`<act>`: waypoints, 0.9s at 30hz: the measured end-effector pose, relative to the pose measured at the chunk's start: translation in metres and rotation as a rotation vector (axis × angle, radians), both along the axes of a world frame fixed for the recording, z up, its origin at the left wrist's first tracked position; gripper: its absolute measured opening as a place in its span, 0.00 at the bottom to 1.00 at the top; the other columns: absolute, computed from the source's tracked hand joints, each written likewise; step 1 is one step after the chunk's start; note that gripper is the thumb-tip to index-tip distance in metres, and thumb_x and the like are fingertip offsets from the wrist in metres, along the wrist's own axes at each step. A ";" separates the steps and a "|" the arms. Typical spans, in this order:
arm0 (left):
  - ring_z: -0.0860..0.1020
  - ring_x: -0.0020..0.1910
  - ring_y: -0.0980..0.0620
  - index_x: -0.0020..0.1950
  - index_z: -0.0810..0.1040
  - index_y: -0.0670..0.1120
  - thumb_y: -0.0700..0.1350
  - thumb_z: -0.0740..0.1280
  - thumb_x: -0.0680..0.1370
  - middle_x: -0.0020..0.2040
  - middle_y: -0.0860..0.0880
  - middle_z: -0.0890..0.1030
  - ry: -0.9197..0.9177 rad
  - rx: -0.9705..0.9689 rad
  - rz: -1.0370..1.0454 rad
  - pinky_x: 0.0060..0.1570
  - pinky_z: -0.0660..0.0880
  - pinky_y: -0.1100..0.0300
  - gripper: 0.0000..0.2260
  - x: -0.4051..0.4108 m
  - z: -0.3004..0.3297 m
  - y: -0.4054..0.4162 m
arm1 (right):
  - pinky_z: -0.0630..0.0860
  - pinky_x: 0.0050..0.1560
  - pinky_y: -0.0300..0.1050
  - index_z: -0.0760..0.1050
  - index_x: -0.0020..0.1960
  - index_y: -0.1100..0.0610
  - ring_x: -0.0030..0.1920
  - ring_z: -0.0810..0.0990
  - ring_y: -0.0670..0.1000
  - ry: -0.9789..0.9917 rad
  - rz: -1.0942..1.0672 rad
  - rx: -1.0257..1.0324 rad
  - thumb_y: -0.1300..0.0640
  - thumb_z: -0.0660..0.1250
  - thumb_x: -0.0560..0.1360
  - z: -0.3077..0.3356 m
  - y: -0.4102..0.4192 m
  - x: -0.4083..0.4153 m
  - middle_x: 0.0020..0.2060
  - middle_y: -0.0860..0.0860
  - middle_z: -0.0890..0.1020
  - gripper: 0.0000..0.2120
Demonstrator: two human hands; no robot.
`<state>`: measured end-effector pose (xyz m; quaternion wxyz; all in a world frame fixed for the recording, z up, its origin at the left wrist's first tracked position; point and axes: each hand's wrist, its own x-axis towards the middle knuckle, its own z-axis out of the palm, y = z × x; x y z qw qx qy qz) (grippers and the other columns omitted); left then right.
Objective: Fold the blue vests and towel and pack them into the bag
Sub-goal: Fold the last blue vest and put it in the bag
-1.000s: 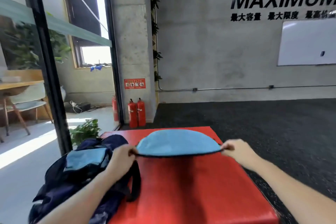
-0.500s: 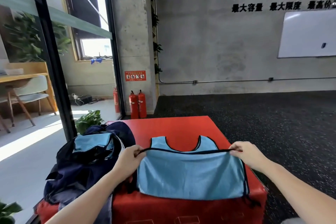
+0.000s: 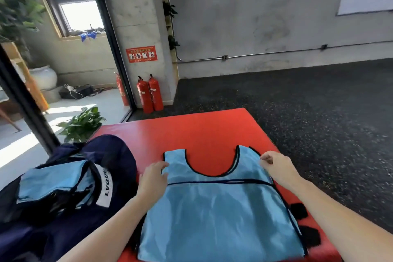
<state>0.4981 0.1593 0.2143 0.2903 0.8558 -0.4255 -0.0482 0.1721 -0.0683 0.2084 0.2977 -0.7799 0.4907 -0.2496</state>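
Light-blue vest (image 3: 217, 215) spread flat on the red mat (image 3: 204, 130), neckline away from the person. Left hand (image 3: 153, 178) and right hand (image 3: 278, 168), fingers loosely extended, rest on its two shoulder straps. Navy bag (image 3: 63, 193), holding folded blue fabric, lies left of the vest

A light blue vest (image 3: 214, 208) with dark trim is spread flat on the red mat, shoulder straps pointing away, while a dark navy bag (image 3: 89, 178) lies open just left of it, folded blue fabric (image 3: 51, 183) seen inside.
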 end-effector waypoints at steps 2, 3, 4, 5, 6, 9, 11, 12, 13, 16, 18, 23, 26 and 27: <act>0.77 0.61 0.51 0.63 0.79 0.53 0.41 0.65 0.79 0.60 0.54 0.81 0.007 0.000 -0.064 0.65 0.71 0.48 0.15 -0.010 -0.018 -0.030 | 0.69 0.50 0.39 0.81 0.53 0.54 0.47 0.79 0.48 -0.027 -0.048 -0.023 0.58 0.70 0.78 -0.016 -0.014 0.012 0.48 0.48 0.84 0.05; 0.77 0.61 0.53 0.63 0.79 0.53 0.41 0.65 0.79 0.60 0.54 0.81 0.002 0.004 -0.104 0.65 0.72 0.49 0.14 -0.018 -0.024 -0.046 | 0.70 0.50 0.40 0.81 0.53 0.55 0.47 0.79 0.48 -0.032 -0.075 -0.044 0.58 0.69 0.78 -0.025 -0.022 0.018 0.48 0.48 0.83 0.05; 0.77 0.60 0.54 0.63 0.80 0.53 0.41 0.66 0.80 0.59 0.55 0.81 0.004 0.007 -0.141 0.65 0.72 0.51 0.14 -0.026 -0.029 -0.062 | 0.71 0.50 0.41 0.81 0.53 0.55 0.47 0.78 0.48 -0.038 -0.100 -0.064 0.58 0.69 0.78 -0.032 -0.029 0.024 0.48 0.48 0.83 0.05; 0.77 0.60 0.54 0.63 0.80 0.52 0.41 0.66 0.80 0.59 0.55 0.81 0.012 0.003 -0.183 0.65 0.72 0.53 0.13 -0.037 -0.032 -0.078 | 0.72 0.51 0.44 0.81 0.54 0.55 0.47 0.78 0.49 -0.041 -0.117 -0.080 0.58 0.69 0.78 -0.039 -0.037 0.028 0.48 0.48 0.83 0.05; 0.77 0.60 0.54 0.63 0.80 0.52 0.42 0.66 0.80 0.59 0.54 0.81 0.028 -0.008 -0.225 0.65 0.72 0.54 0.13 -0.047 -0.034 -0.096 | 0.74 0.53 0.47 0.80 0.55 0.54 0.49 0.78 0.50 -0.030 -0.124 -0.094 0.56 0.69 0.78 -0.045 -0.044 0.033 0.50 0.49 0.82 0.06; 0.78 0.57 0.55 0.62 0.80 0.52 0.45 0.67 0.80 0.59 0.54 0.81 0.086 -0.037 -0.335 0.63 0.73 0.57 0.11 -0.077 -0.040 -0.148 | 0.76 0.58 0.55 0.77 0.60 0.50 0.55 0.78 0.54 0.042 -0.105 -0.087 0.52 0.67 0.79 -0.055 -0.064 0.043 0.56 0.50 0.78 0.11; 0.79 0.51 0.55 0.61 0.81 0.52 0.45 0.67 0.80 0.55 0.54 0.82 0.135 -0.046 -0.374 0.57 0.75 0.60 0.11 -0.095 -0.043 -0.181 | 0.76 0.57 0.55 0.75 0.62 0.50 0.56 0.77 0.53 0.041 -0.077 -0.069 0.51 0.66 0.79 -0.057 -0.075 0.049 0.56 0.49 0.77 0.13; 0.79 0.49 0.56 0.61 0.81 0.52 0.44 0.67 0.80 0.53 0.55 0.82 0.164 -0.058 -0.381 0.53 0.75 0.64 0.10 -0.103 -0.043 -0.196 | 0.77 0.56 0.55 0.75 0.63 0.50 0.56 0.77 0.53 0.036 -0.065 -0.071 0.50 0.66 0.79 -0.057 -0.080 0.053 0.56 0.49 0.78 0.13; 0.79 0.47 0.57 0.60 0.81 0.51 0.43 0.66 0.80 0.51 0.55 0.83 0.192 -0.069 -0.387 0.50 0.74 0.67 0.10 -0.110 -0.043 -0.209 | 0.77 0.56 0.54 0.75 0.63 0.50 0.56 0.78 0.53 0.028 -0.057 -0.073 0.50 0.66 0.79 -0.057 -0.084 0.055 0.55 0.49 0.79 0.13; 0.79 0.43 0.55 0.60 0.81 0.50 0.43 0.66 0.80 0.48 0.53 0.82 0.252 -0.084 -0.366 0.46 0.75 0.65 0.10 -0.126 -0.043 -0.243 | 0.77 0.56 0.52 0.75 0.64 0.50 0.55 0.79 0.53 0.022 -0.029 -0.043 0.52 0.65 0.80 -0.057 -0.096 0.062 0.55 0.49 0.81 0.13; 0.78 0.40 0.54 0.60 0.81 0.49 0.44 0.66 0.80 0.47 0.52 0.81 0.280 -0.063 -0.313 0.43 0.73 0.62 0.10 -0.129 -0.043 -0.258 | 0.77 0.56 0.52 0.77 0.63 0.47 0.56 0.80 0.54 0.037 -0.007 -0.029 0.54 0.64 0.80 -0.056 -0.103 0.065 0.56 0.49 0.82 0.12; 0.78 0.43 0.53 0.60 0.82 0.48 0.44 0.68 0.79 0.49 0.51 0.81 0.301 -0.048 -0.214 0.46 0.71 0.64 0.10 -0.129 -0.045 -0.275 | 0.78 0.49 0.44 0.82 0.55 0.47 0.45 0.82 0.47 -0.042 -0.008 -0.014 0.60 0.62 0.80 -0.056 -0.114 0.065 0.49 0.46 0.85 0.13; 0.79 0.48 0.50 0.61 0.80 0.50 0.43 0.69 0.77 0.47 0.52 0.80 0.347 0.002 -0.199 0.56 0.77 0.55 0.13 -0.132 -0.045 -0.276 | 0.68 0.34 0.36 0.83 0.48 0.47 0.31 0.74 0.41 -0.135 -0.035 0.025 0.65 0.60 0.78 -0.051 -0.114 0.063 0.38 0.43 0.82 0.16; 0.79 0.52 0.48 0.63 0.79 0.52 0.44 0.69 0.77 0.46 0.52 0.79 0.337 0.033 -0.207 0.60 0.76 0.51 0.14 -0.133 -0.044 -0.276 | 0.68 0.34 0.38 0.82 0.46 0.47 0.31 0.73 0.42 -0.174 -0.033 0.044 0.65 0.60 0.78 -0.049 -0.114 0.062 0.38 0.44 0.82 0.17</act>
